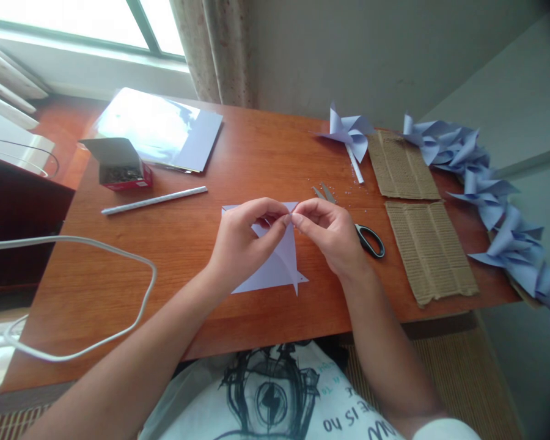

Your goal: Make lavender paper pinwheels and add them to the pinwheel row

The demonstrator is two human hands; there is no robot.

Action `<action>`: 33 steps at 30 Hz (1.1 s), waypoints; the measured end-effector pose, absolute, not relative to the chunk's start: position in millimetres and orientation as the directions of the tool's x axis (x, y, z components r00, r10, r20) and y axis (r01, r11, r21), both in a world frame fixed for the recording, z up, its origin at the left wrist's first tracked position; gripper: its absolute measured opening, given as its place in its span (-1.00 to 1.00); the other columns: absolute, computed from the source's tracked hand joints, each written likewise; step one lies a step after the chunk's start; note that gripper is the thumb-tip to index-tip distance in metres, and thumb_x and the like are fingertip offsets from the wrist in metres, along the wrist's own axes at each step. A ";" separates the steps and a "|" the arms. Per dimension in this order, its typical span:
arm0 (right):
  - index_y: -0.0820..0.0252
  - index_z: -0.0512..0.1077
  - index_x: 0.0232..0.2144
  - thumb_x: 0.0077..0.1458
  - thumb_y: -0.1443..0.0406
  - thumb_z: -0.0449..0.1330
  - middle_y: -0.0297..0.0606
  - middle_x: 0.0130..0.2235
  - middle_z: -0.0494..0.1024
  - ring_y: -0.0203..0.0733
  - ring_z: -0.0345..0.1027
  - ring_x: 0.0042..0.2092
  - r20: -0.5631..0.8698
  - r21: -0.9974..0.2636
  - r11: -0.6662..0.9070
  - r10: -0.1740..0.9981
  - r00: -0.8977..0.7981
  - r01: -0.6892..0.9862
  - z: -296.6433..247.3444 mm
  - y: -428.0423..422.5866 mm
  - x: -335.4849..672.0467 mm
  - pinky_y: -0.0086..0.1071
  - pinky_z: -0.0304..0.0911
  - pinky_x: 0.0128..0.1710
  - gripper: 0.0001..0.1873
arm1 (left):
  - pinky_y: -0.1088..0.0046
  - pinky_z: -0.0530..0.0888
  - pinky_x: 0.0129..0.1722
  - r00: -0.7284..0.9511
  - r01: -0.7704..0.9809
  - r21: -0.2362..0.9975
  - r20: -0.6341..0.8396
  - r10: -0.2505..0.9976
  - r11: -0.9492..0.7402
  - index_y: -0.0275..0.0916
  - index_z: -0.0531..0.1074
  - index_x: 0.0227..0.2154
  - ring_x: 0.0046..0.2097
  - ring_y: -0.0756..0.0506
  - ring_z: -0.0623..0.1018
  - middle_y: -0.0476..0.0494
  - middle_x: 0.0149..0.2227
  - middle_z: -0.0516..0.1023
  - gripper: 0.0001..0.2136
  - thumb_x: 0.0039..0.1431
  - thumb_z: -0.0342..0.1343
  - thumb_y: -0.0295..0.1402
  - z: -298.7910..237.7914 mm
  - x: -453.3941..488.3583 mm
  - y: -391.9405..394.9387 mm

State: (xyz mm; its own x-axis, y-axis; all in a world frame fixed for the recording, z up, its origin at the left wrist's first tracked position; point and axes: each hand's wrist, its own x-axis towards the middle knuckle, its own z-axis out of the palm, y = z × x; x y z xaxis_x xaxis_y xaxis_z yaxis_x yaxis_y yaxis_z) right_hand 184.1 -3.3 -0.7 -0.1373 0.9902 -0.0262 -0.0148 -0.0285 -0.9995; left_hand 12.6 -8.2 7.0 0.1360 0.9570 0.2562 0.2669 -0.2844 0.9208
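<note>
Left hand (pixel 245 239) and right hand (pixel 332 235) pinch cut paper square (pixel 275 269), fingertips nearly meeting. Scissors (pixel 369 241) right of square; paper stick (pixel 154 201) left.

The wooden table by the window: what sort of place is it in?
Probably a room in a home, though I can't be sure: a patterned curtain hangs beside the window, and the wooden table holds a paper pinwheel.

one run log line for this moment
left hand: pinching paper; right hand: pinching same paper; scissors: open, partly behind right hand; red box: lid open
</note>
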 end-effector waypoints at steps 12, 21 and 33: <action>0.11 0.54 -0.26 0.21 0.19 0.26 -0.29 -0.23 0.63 -0.17 0.52 -0.18 0.076 -0.953 0.106 0.991 -0.113 0.285 8.6 -5.8 205.9 -0.29 0.44 -0.13 -0.86 | 0.53 0.50 -0.32 0.112 0.188 0.960 0.191 0.975 -0.210 -0.27 0.55 -0.39 -0.36 0.00 0.57 -0.04 -0.41 0.62 -0.96 0.17 0.22 -0.44 8.4 12.3 -7.4; 0.15 0.47 0.02 0.16 0.22 0.26 -0.08 -0.02 0.57 0.08 0.52 -0.05 0.119 -0.431 0.023 0.992 0.032 0.902 -0.1 -62.8 284.9 -0.01 0.44 0.01 -0.62 | 0.54 0.49 -0.32 0.109 0.121 0.984 0.115 0.987 -0.128 -0.27 0.57 -0.38 -0.35 0.00 0.58 -0.05 -0.39 0.63 -0.96 0.15 0.27 -0.42 10.9 10.5 -7.5; 0.03 0.44 0.06 0.10 0.10 0.33 -0.19 -0.08 0.53 -0.08 0.51 -0.13 0.092 -0.850 -0.043 0.970 0.227 0.525 -6.1 -46.4 267.6 -0.13 0.47 -0.04 -0.52 | 0.49 0.50 -0.28 0.120 0.138 0.977 0.149 0.982 -0.165 -0.25 0.57 -0.36 -0.33 -0.02 0.57 -0.05 -0.37 0.63 -0.95 0.18 0.26 -0.39 7.5 9.0 -7.6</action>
State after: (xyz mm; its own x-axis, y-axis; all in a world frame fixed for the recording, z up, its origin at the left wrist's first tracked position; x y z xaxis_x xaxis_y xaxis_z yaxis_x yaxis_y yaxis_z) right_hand 267.6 -46.4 -6.1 0.2267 0.9696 0.0915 0.5253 -0.0426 -0.8499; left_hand 9.0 -7.6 7.5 0.1202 0.9815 0.1490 0.1375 -0.1651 0.9767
